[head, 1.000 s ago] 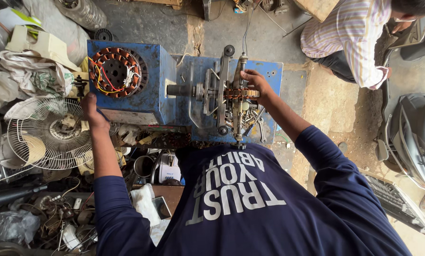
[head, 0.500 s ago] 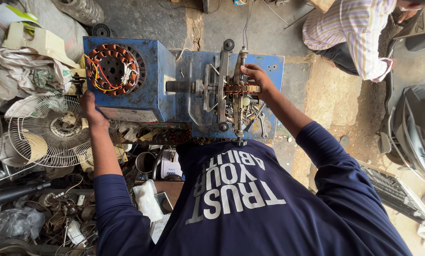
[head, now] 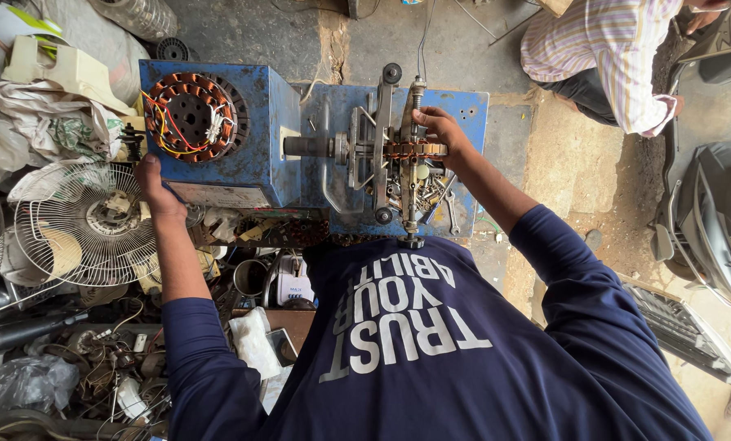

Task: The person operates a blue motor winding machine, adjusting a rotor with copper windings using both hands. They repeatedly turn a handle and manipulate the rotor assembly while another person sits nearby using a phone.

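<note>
Copper-wound motor core [head: 414, 150] pinched by right hand [head: 440, 131], mid-frame: heavy, stiff, wires fragile; hold the rim. Left hand [head: 155, 186] pressed on blue machine [head: 259, 147], grip unclear.

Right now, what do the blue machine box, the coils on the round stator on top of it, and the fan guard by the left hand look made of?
Blue machine box: looks like painted sheet metal; the blue coat is chipped and scuffed at the edges. Stator coils: probably copper wire, orange-brown and glossy, with red and yellow insulated leads. Fan guard: thin wire spokes, pale and likely coated metal, beside the left hand.
</note>
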